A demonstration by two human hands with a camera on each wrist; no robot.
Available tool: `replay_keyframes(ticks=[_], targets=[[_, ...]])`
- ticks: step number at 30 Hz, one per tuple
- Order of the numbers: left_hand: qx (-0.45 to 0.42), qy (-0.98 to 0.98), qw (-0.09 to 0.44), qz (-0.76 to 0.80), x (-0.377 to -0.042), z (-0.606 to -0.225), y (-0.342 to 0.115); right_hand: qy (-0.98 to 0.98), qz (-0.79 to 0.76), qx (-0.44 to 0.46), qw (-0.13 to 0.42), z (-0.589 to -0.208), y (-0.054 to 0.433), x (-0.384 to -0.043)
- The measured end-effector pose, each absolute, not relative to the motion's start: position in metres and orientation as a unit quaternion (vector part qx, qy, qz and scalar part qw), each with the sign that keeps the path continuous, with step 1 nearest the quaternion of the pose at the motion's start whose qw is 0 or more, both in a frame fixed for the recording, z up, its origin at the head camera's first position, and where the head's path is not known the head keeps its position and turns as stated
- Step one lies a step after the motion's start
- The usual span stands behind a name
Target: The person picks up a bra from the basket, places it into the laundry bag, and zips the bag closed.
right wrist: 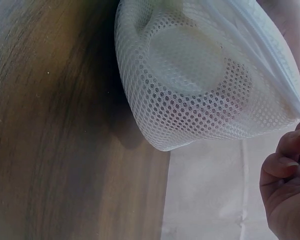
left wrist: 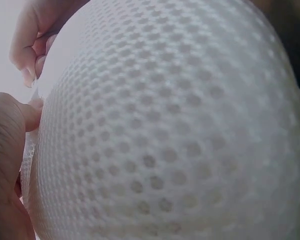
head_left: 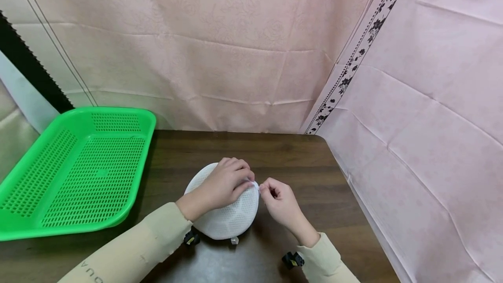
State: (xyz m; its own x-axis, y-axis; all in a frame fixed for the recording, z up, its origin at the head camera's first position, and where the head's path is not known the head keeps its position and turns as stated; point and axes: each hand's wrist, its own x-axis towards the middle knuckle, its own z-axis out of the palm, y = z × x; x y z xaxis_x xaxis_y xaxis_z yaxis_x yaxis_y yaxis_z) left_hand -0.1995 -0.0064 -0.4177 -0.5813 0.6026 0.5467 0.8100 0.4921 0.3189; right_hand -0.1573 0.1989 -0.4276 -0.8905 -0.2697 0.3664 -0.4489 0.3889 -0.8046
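Observation:
A round white mesh laundry bag (head_left: 232,222) stands puffed out on the table in front of me. My left hand (head_left: 224,183) lies across its top, and its fingers and thumb pinch the far right edge. At that same edge my right hand (head_left: 280,202) pinches a small white bit at the end of the zipper (right wrist: 270,52), fingers curled in. Through the mesh a pale rounded form (right wrist: 185,60) shows inside the bag. Honeycomb mesh fills most of the left wrist view. A small white tag (head_left: 234,240) sticks out at the near side.
To the left is a large green plastic basket (head_left: 135,178) with perforated walls. The brown wooden table (head_left: 314,165) ends at a pale patterned cloth (head_left: 235,69) behind and another cloth sheet (head_left: 440,143) along the right. Small black devices sit at both wrists.

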Motion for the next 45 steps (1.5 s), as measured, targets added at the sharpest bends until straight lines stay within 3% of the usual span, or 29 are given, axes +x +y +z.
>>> replay_keyframes(ticks=[4,9,18,31,45], targets=[[-0.417,-0.843,0.186,-0.283,-0.199,-0.417,-0.007,-0.829,0.507,0.218,0.086,-0.42,0.197,-0.153],[-0.41,-0.843,0.195,-0.288,-0.201,-0.417,-0.008,-0.831,0.506,0.216,0.083,-0.437,0.204,-0.161],[-0.396,-0.847,0.195,-0.297,-0.201,-0.416,-0.01,-0.834,0.504,0.213,0.071,-0.405,0.195,-0.146],[-0.375,-0.854,0.199,-0.3,-0.209,-0.417,-0.015,-0.833,0.504,0.211,0.084,-0.435,0.205,-0.16],[-0.336,-0.859,0.203,-0.328,-0.212,-0.42,-0.026,-0.835,0.495,0.223,0.095,-0.403,0.194,-0.143]])
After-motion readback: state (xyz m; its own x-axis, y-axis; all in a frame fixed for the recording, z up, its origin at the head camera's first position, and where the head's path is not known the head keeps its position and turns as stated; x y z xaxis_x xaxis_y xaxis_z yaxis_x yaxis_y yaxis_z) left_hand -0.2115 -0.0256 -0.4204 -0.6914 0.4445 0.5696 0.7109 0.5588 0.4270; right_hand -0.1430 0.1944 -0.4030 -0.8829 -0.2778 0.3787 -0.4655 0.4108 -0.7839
